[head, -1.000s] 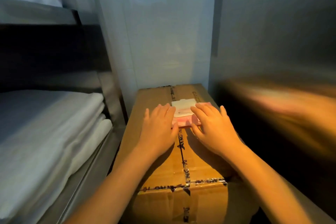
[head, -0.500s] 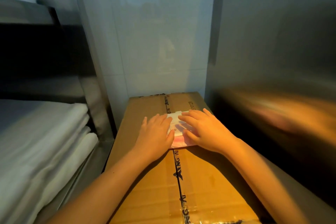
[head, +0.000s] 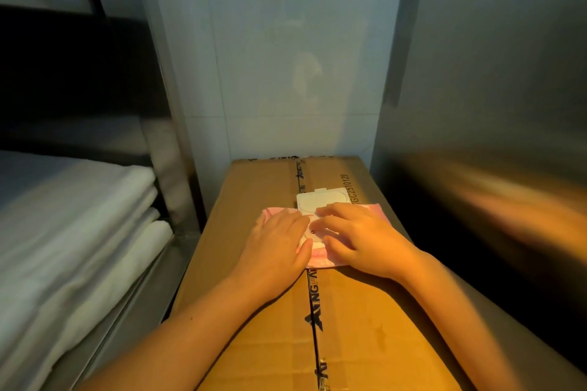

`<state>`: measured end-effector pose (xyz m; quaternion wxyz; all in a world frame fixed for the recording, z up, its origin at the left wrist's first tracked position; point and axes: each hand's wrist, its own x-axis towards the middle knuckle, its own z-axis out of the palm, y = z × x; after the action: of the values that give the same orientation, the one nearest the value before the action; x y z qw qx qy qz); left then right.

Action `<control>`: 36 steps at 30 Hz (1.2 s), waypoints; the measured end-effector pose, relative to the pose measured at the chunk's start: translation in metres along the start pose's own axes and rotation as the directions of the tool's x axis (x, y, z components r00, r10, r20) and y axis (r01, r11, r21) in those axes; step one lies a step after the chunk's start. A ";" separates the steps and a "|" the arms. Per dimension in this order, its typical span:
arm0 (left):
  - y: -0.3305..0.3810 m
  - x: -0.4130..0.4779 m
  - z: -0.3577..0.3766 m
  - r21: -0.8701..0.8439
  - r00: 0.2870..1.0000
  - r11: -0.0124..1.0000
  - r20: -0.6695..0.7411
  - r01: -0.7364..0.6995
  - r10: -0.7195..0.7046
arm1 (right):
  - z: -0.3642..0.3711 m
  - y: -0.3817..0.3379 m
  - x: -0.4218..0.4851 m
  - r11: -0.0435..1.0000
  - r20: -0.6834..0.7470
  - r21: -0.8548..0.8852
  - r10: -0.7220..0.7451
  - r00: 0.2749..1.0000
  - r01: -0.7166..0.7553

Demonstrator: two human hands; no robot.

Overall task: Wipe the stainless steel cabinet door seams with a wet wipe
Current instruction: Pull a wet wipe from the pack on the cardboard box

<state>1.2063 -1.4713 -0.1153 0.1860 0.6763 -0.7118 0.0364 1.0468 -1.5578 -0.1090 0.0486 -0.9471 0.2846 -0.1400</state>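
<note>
A pink pack of wet wipes (head: 371,209) with a white plastic lid (head: 322,199) lies on a taped cardboard box (head: 260,187). The lid flap stands open, flipped toward the far side. My left hand (head: 276,244) rests flat on the pack's left half with straight fingers. My right hand (head: 359,238) lies over the pack's right half, its fingertips at the white opening in the middle; what they touch is hidden. The stainless steel cabinet (head: 495,79) rises along the right, reflecting my arm.
A steel shelf rack (head: 165,124) stands at the left with folded white linens (head: 70,216) stacked on it. A pale tiled wall (head: 286,57) closes off the back. The box fills the narrow gap between the rack and the cabinet.
The view has tilted down and closer. The white lid flap, shut under my fingers before, now lies flipped open toward the wall. Both hands have stayed on the pack.
</note>
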 end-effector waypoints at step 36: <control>0.002 -0.002 0.001 -0.026 0.999 0.999 0.003 0.036 -0.036 | 0.012 -0.008 0.027 0.974 -0.133 0.200 0.138 0.981 -0.110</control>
<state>1.2042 -1.4695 -0.1164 0.1948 0.6865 -0.7002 0.0229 1.0757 -1.5659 -0.1129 0.1274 -0.9055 0.3312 -0.2326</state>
